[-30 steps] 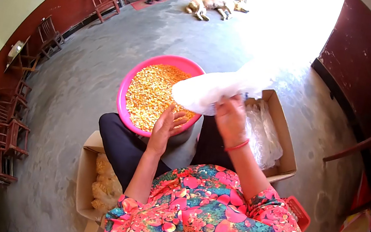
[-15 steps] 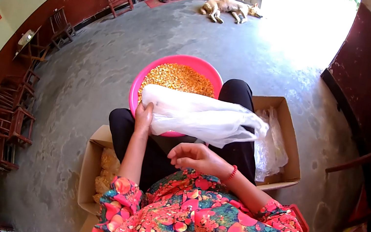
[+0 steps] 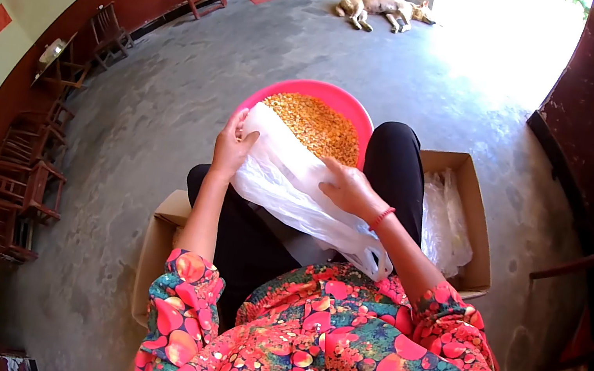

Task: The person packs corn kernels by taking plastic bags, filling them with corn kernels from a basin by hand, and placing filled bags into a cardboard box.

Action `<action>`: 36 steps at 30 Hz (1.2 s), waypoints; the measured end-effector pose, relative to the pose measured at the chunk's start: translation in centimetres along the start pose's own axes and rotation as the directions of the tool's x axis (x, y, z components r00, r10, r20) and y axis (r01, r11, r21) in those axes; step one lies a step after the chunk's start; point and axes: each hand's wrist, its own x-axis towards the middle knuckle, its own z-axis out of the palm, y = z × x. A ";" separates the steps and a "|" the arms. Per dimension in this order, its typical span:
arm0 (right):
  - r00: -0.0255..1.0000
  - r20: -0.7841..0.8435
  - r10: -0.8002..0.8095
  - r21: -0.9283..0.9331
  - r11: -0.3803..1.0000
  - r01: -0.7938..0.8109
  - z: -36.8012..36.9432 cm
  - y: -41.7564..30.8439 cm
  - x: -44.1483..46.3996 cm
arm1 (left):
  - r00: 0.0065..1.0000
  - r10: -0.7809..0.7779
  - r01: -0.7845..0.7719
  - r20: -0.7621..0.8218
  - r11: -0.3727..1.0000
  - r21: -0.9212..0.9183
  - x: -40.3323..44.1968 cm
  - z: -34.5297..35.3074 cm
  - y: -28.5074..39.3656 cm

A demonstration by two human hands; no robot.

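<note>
A white plastic bag [image 3: 297, 185] stretches across my lap, over the near edge of the pink basin [image 3: 351, 104]. Yellow-orange kernels [image 3: 315, 127] fill the basin. My left hand [image 3: 233, 144] grips the bag at its upper left end, thumb on the near face. On the bag's right side rests my right hand [image 3: 350, 189], its fingers slightly curled and the thumb apart from them; a red band circles that wrist. The bag's handle end hangs down toward my shirt.
At my right is a cardboard box [image 3: 480, 250] holding clear plastic bags [image 3: 445, 224]. Another cardboard box [image 3: 152, 263] stands at my left. A dog [image 3: 385, 12] lies on the floor ahead. Wooden chairs [image 3: 34, 191] line the left wall.
The bag has gone from lying crosswise to slanting down to the right. My right hand has moved up from near my shirt onto it. The view has shifted, and my left hand still holds the bag.
</note>
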 end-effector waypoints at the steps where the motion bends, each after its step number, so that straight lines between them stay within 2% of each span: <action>1: 1.000 0.022 0.021 0.009 1.000 -0.021 1.2 0.8 0.5 | 0.992 0.097 -0.074 -0.079 0.965 0.252 0.1 0.1 0.2; 2: 0.996 -0.087 0.012 0.085 0.996 -0.005 2.5 1.5 0.9 | 0.972 0.199 -0.140 -0.126 0.919 0.370 0.2 0.3 -0.2; 3: 0.996 -0.083 0.012 0.089 0.996 -0.004 2.8 1.2 1.3 | 0.973 0.195 -0.135 -0.127 0.918 0.373 -0.1 0.6 0.7; 5: 0.969 0.034 0.246 0.131 0.960 -0.248 3.1 0.7 2.3 | 0.916 0.402 -0.371 -0.023 0.866 0.335 -1.4 1.9 4.0; 6: 0.976 -0.040 0.216 0.181 0.962 -0.205 3.8 0.8 2.5 | 0.905 0.424 -0.412 0.037 0.849 0.332 -2.2 2.5 4.7; 7: 0.976 -0.040 0.214 0.180 0.962 -0.204 4.7 1.5 2.7 | 0.888 0.449 -0.455 0.098 0.830 0.323 -3.1 2.9 5.1; 8: 0.968 -0.099 0.232 0.250 0.947 -0.202 5.5 2.4 3.0 | 0.936 0.292 -0.345 0.197 0.871 0.350 -3.8 3.2 5.2; 9: 0.955 -0.156 0.254 0.319 0.928 -0.195 5.8 3.0 3.3 | 0.936 0.293 -0.346 0.196 0.872 0.347 -4.4 3.1 4.4; 11: 0.940 -0.190 0.285 0.252 0.939 -0.234 5.5 4.0 3.3 | 0.938 0.108 -0.307 0.329 0.700 0.645 -5.4 2.5 0.7; 13: 0.923 -0.222 0.313 0.191 0.943 -0.274 5.1 4.6 3.5 | 0.927 -0.171 -0.173 0.335 0.595 0.785 -5.8 1.1 -2.8; 14: 0.918 -0.234 0.320 0.195 0.940 -0.278 5.1 4.8 3.7 | 0.950 -0.144 -0.130 0.276 0.623 0.771 -5.9 0.7 -4.7; 15: 0.912 -0.246 0.329 0.200 0.938 -0.284 5.1 5.0 4.0 | 0.949 -0.148 -0.130 0.278 0.619 0.775 -6.0 0.5 -4.1; 17: 0.899 -0.243 0.363 0.235 0.922 -0.309 6.0 6.2 4.9 | 0.977 -0.117 -0.066 0.177 0.628 0.775 -6.1 0.5 -2.7; 19: 0.859 -0.192 0.474 0.450 0.821 -0.352 7.3 8.1 6.2 | 0.985 -0.083 -0.063 0.154 0.654 0.754 -5.4 0.7 -1.1; 21: 0.859 -0.167 0.483 0.435 0.818 -0.376 8.5 9.7 7.0 | 0.963 0.070 -0.187 0.258 0.867 0.462 -5.0 1.2 0.8; 23: 0.848 -0.243 0.471 0.494 0.813 -0.310 10.1 10.7 7.6 | 0.934 0.103 -0.268 0.342 0.835 0.480 -5.8 2.4 3.4; 24: 0.850 -0.239 0.470 0.495 0.812 -0.310 9.9 10.1 7.4 | 0.913 0.107 -0.287 0.393 0.854 0.434 -6.3 2.8 3.4; 25: 0.864 -0.237 0.443 0.412 0.852 -0.323 9.4 9.2 7.0 | 0.902 0.044 -0.254 0.429 0.857 0.449 -7.0 3.1 4.4; 26: 0.879 -0.236 0.415 0.327 0.885 -0.331 8.9 8.4 6.9 | 0.889 0.045 -0.288 0.456 0.829 0.479 -7.5 3.2 4.0; 27: 0.879 -0.239 0.414 0.329 0.886 -0.328 9.0 9.0 7.1 | 0.874 0.047 -0.324 0.484 0.799 0.507 -8.1 3.5 3.1; 29: 0.906 -0.092 0.413 0.250 0.890 -0.381 9.6 11.4 7.5 | 0.899 0.080 -0.341 0.431 0.746 0.572 -9.1 3.6 1.3; 31: 0.909 -0.076 0.409 0.242 0.892 -0.381 8.3 10.5 7.4 | 0.944 0.054 -0.242 0.325 0.785 0.571 -9.6 3.2 0.4; 32: 0.878 -0.013 0.478 0.546 0.739 -0.394 7.7 10.2 7.6 | 0.960 0.092 -0.220 0.266 0.833 0.507 -9.8 3.2 -0.3; 33: 0.852 0.072 0.518 0.784 0.498 -0.370 7.5 10.4 8.0 | 0.960 0.092 -0.221 0.265 0.831 0.511 -10.1 3.0 -0.1; 34: 0.835 -0.023 0.550 0.817 0.492 -0.302 7.6 10.4 8.4 | 0.972 0.088 -0.187 0.219 0.855 0.484 -10.3 2.8 0.1; 35: 0.838 -0.113 0.535 0.705 0.637 -0.312 6.9 10.8 8.6 | 0.981 0.084 -0.156 0.175 0.877 0.454 -10.4 2.8 0.4; 36: 0.803 -0.203 0.560 0.586 0.726 -0.359 6.6 11.4 8.8 | 0.987 0.079 -0.129 0.137 0.907 0.402 -10.4 3.0 0.4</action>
